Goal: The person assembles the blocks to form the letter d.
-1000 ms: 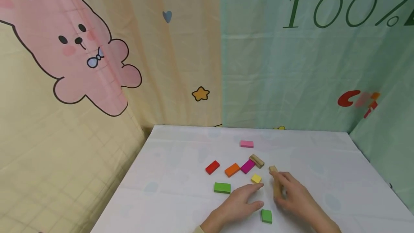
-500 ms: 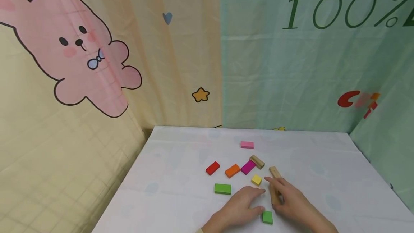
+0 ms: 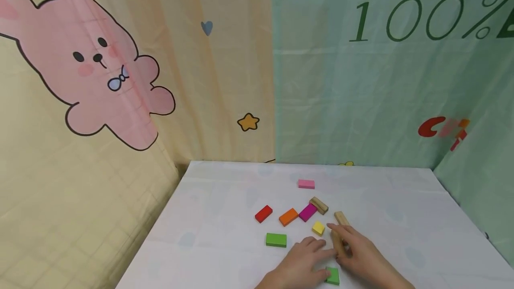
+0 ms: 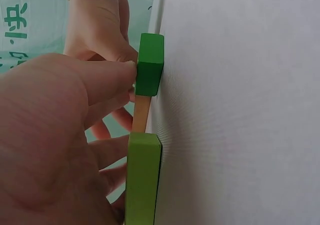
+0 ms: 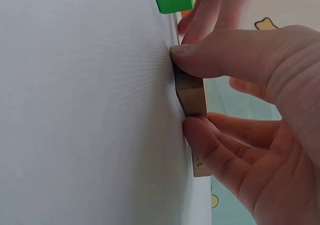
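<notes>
Nearest: small green block (image 3: 332, 276) flat on the white-covered table (image 3: 209, 200). Left hand (image 3: 301, 263) beside it, thumb tip against its side, the other fingers loosely spread; index fingertip close to the wooden block in the opposite hand, contact unclear. Right hand (image 3: 363, 252) holds that plain wooden block (image 3: 337, 243), pinched between thumb and fingers, low at the tabletop. Second plain wooden block (image 3: 341, 218) just past the right hand, partly hidden by it; touching or not, cannot tell.

Next out: oblong green block (image 3: 276, 240), left of the left hand's fingers. Yellow block (image 3: 318, 228) between and just beyond the two hands. Further: red block (image 3: 263, 213), then orange block (image 3: 288, 217) and magenta block (image 3: 308, 212), these two about corner to corner. Third wooden block (image 3: 319, 205) meets magenta's far end. Farthest on the table, pink block (image 3: 306, 184). Behind: printed curtain (image 3: 225, 79), pink rabbit figure (image 3: 108, 75) at left.
</notes>
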